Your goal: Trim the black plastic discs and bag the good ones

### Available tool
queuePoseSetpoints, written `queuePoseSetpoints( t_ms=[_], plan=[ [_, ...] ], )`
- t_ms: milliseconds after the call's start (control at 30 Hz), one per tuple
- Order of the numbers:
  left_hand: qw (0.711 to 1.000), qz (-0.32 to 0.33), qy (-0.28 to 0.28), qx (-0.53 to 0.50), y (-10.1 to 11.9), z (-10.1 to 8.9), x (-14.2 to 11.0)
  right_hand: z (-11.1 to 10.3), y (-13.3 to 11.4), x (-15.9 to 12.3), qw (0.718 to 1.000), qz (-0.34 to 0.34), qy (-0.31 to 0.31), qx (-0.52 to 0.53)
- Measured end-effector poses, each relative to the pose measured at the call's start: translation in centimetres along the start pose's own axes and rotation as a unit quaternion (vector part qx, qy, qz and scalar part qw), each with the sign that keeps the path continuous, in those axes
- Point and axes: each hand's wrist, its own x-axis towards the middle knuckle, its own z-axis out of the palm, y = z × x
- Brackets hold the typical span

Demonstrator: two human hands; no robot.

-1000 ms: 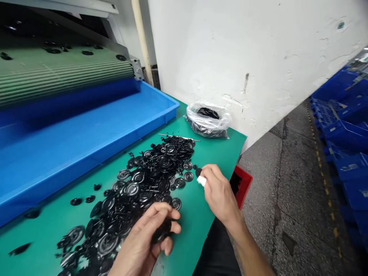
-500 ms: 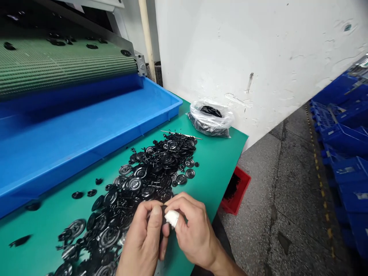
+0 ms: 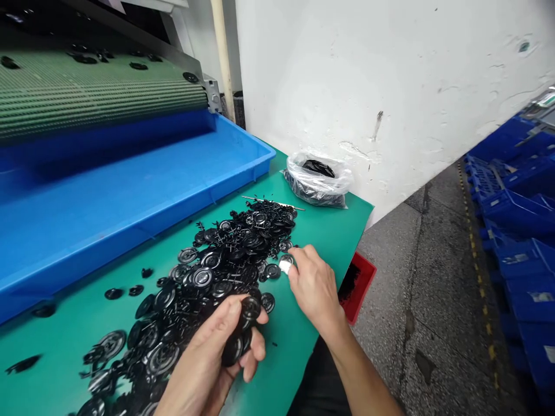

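My left hand (image 3: 217, 352) is closed around several round black plastic discs (image 3: 250, 309), which stick out between thumb and fingers. To its right, my right hand (image 3: 314, 286) is at the near right edge of the pile. White wrapping covers one of its fingertips. Its thumb and index finger pinch a black disc (image 3: 287, 258) that is partly hidden by them. A long heap of black plastic parts (image 3: 247, 237), discs mixed with thin branched pieces, lies on the green tabletop (image 3: 281, 358) in front of both hands.
A blue tray (image 3: 143, 185) sits under a green conveyor belt (image 3: 108, 92) carrying a few black parts. A clear bag (image 3: 318, 182) of black pieces stands by the white wall (image 3: 347, 75). Below the right table edge is a red bin (image 3: 362, 289); blue crates (image 3: 520, 260) line the far right.
My hands met over the near side of the heap, then separated. The right hand moved out to a disc at the heap's right edge. The left hand turned, showing its discs.
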Motion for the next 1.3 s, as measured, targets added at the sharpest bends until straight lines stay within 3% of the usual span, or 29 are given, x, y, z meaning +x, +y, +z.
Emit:
queuePoseSetpoints(
  t_ms=[100,200,333,433,567,733,833,1033,1167,1300],
  plan=[
    [0.999,0.006,0.003,-0.044,-0.1,-0.6,0.1,0.3,0.1,0.6,1.0,-0.011,-0.011,0.019],
    [0.999,0.0,0.007,-0.042,0.0,-0.9,0.3,0.5,0.7,0.7,0.99,0.0,-0.001,0.139],
    [1.0,-0.022,0.006,-0.011,-0.4,-0.8,0.3,0.4,0.3,-0.8,0.925,0.025,-0.075,0.372],
    [0.996,0.012,-0.016,0.082,-1.5,-1.0,-0.2,0.2,-1.3,-3.5,0.877,0.019,-0.118,0.465],
    [0.969,0.117,-0.026,0.217,-3.0,-1.8,-1.4,0.3,-2.5,-7.2,0.916,-0.035,-0.044,0.396],
    [0.94,0.1,-0.02,0.324,-3.1,-2.4,-3.0,0.2,-1.9,-8.2,0.907,-0.106,-0.185,0.362],
    [0.933,0.086,-0.021,0.349,-2.8,-2.3,-3.5,0.0,-2.2,-8.2,0.909,-0.127,-0.176,0.356],
    [0.952,0.08,-0.041,0.293,-2.8,-2.3,-3.5,0.3,-2.4,-8.1,0.923,-0.089,-0.139,0.348],
    [0.986,0.048,-0.029,0.154,-2.2,-2.7,-3.7,0.6,-1.1,-6.8,0.977,-0.062,-0.048,0.199],
    [1.0,0.0,-0.019,0.008,-1.8,-3.2,-3.9,0.7,-1.7,-5.8,0.995,-0.068,-0.057,0.055]
  ],
)
